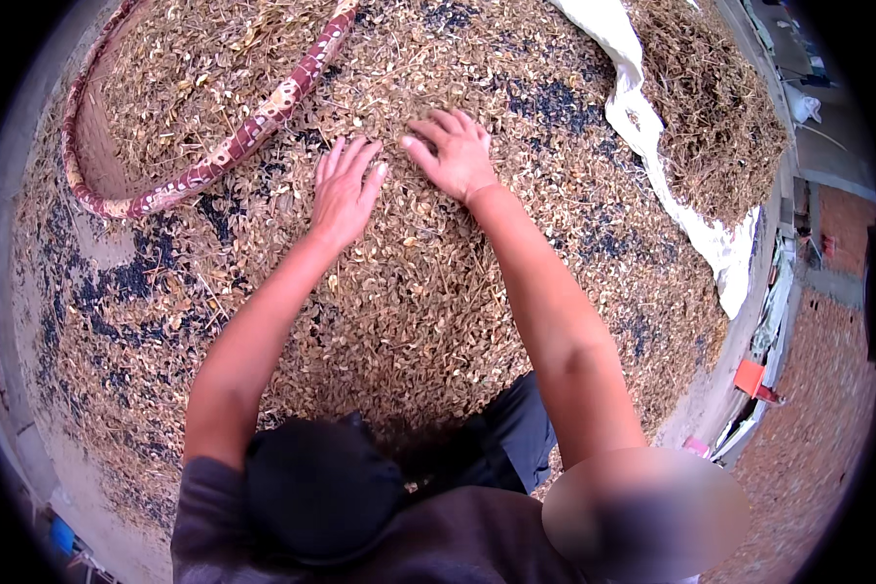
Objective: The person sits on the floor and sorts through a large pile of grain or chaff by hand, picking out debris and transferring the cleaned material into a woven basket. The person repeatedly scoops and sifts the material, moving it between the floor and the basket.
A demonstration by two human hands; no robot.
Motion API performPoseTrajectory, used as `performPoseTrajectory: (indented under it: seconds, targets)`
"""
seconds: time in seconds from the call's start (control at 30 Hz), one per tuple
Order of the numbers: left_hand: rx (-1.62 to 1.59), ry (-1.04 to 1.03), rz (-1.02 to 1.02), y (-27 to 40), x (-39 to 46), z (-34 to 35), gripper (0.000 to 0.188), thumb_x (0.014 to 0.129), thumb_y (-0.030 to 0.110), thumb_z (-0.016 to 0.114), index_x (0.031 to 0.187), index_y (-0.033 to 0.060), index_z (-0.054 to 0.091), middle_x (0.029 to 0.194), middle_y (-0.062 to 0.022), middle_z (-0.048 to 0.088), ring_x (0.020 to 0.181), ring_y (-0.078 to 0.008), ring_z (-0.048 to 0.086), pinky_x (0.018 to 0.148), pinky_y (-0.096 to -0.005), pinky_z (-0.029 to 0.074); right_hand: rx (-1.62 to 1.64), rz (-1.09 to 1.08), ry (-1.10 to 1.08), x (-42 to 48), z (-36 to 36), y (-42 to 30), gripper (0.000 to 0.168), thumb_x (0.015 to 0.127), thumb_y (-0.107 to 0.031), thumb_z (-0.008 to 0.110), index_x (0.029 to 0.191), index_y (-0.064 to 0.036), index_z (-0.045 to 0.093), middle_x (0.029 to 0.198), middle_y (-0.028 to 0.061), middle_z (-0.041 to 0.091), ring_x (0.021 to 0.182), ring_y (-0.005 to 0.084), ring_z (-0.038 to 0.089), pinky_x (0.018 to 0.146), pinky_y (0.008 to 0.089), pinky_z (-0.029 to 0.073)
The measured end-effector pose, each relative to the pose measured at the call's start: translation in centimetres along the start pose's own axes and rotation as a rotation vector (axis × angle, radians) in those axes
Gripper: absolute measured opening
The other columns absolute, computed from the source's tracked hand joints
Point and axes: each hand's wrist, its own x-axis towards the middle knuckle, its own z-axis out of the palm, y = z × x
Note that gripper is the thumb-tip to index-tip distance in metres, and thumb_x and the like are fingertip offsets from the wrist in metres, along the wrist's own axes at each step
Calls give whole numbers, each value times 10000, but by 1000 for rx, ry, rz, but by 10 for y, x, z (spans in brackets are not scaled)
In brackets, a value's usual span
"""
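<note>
Both hands are over a wide spread of dry husks (pixel 409 292), brown and straw-coloured, mixed with patches of small black seeds (pixel 555 102). My left hand (pixel 344 191) is palm down, fingers apart, on or just above the husks near the middle. My right hand (pixel 452 153) lies a little farther out to the right, palm down with spread fingers. Neither hand grips anything. The undersides of both palms are hidden. A red and cream patterned rim or tube (pixel 241 139) curves around husks at the upper left, close to my left hand.
A white cloth or sack sheet (pixel 646 139) runs down the upper right, beside a darker heap of dry plant matter (pixel 715 109). An orange object (pixel 750 377) stands at the right edge near a brick-coloured surface (pixel 817 394). Something blue (pixel 62 535) lies at the lower left.
</note>
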Motion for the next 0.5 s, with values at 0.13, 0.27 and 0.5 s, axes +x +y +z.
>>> performPoseTrajectory:
  seconds: [0.13,0.27,0.5]
  targets:
    - [-122,-24,163,23,-66,-9,558,1007,443,405,1406,56,459,1514,-140,392,1456,-336,257,1200,-508,144,87,-304,81,-77,9,-33,506,911,-498,534,1257,-147,649,1385,102,534,1350,340,376,1151,521,194]
    - [-31,-153,382,23,-142,-16,501,991,378,475,1403,95,448,1492,-119,408,1430,-316,304,1183,-553,163,136,-394,-57,-168,1,-30,495,890,-420,601,1304,-148,612,1390,98,518,1349,342,373,1149,544,216]
    - [167,237,82,-19,-72,-28,548,989,420,458,1433,102,421,1514,-142,379,1455,-330,246,1209,-500,95,-22,-22,351,-143,-21,55,464,933,-428,584,1330,-186,590,1453,133,470,1389,345,348,1154,535,221]
